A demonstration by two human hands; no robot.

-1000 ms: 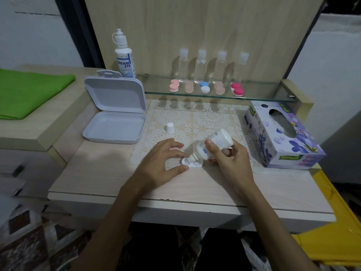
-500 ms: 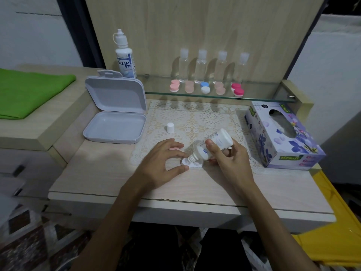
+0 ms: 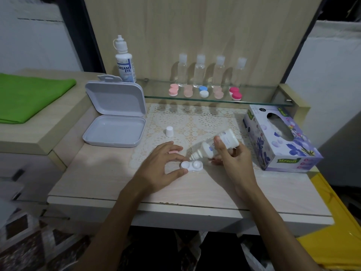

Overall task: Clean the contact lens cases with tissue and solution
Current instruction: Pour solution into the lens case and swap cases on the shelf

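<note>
A white open contact lens case lies on the table near the front edge of the lace mat. My left hand pinches its left cup between thumb and forefinger. My right hand grips a small white solution bottle, tilted with its nozzle down just above the case's left cup. A pink lid peeks out behind my left fingers. The bottle's white cap stands on the mat. A tissue box sits at the right.
An open grey plastic box lies at the left. A glass shelf carries several coloured lens cases and clear bottles; a tall solution bottle stands behind the box. A green cloth lies far left.
The bottle has lifted and shifted slightly right, so the white case below its nozzle shows more fully. My left hand keeps its hold on the case.
</note>
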